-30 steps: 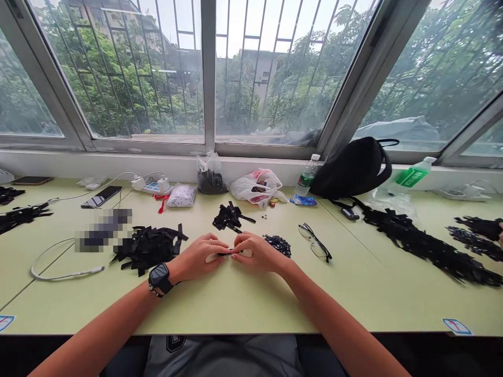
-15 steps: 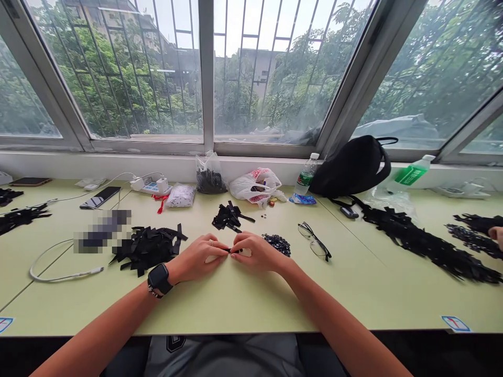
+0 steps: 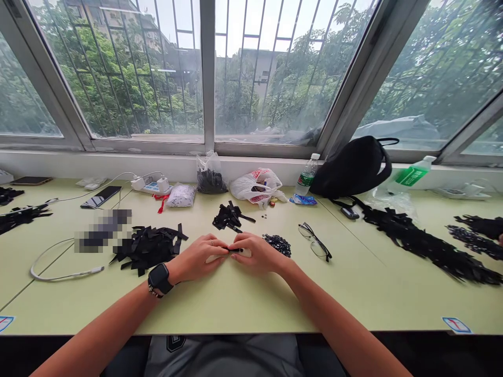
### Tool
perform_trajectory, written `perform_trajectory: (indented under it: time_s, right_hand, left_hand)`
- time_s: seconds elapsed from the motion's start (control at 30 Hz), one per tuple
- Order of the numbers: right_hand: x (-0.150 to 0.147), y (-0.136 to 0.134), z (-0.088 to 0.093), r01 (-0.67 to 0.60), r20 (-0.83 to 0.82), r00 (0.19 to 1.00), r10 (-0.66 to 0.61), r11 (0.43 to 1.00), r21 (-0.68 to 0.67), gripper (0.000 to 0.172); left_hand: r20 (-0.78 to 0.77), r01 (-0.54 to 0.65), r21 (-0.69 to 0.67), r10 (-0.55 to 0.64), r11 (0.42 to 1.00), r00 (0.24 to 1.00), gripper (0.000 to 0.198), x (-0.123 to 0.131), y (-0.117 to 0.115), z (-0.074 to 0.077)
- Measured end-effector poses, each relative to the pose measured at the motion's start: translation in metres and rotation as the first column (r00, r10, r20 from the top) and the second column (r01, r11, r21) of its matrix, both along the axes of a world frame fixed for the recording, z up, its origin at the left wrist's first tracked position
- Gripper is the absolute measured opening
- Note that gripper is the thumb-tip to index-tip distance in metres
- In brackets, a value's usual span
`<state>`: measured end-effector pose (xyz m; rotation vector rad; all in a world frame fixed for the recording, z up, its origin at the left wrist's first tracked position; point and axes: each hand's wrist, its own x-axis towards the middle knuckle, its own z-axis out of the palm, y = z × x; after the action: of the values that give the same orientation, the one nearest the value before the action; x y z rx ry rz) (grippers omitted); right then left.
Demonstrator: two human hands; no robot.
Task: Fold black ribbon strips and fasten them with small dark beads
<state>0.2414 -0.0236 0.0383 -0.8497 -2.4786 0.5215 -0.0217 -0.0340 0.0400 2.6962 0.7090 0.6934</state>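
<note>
My left hand [image 3: 195, 257] and my right hand [image 3: 253, 254] meet at the middle of the pale green table [image 3: 243, 298], pinching a small black strip [image 3: 234, 250] from both sides. A small white piece [image 3: 245, 252] shows at its right end, partly covered by my fingers. Left of my left hand lies a heap of black fabric strips [image 3: 147, 249]. A smaller black bundle [image 3: 229, 217] sits just beyond my hands. Dark beads [image 3: 277, 244] lie close to my right hand.
Eyeglasses [image 3: 314, 242] lie right of the beads. A long black strip cluster [image 3: 424, 249] stretches along the right. A white cable [image 3: 51, 264], plastic bags [image 3: 255, 187], a black bag [image 3: 351, 168] and a bottle [image 3: 307, 174] stand near the window. A co-worker's fingertip [image 3: 501, 240] shows at the right edge.
My hands have drawn slightly closer together around the black strip, covering more of the white piece. The co-worker's hand at the right edge has mostly slid out of view.
</note>
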Motion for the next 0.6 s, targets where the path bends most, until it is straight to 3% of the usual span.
perform_trajectory:
  time_s: [0.6]
  right_hand:
    - [-0.0008,0.0004,-0.0029,0.011,0.024,1.0,-0.012,0.999,0.051,0.022]
  left_hand:
    - [0.047,-0.024,0.022,0.023,0.999,0.999,0.024,0.0005,-0.0001,-0.0042]
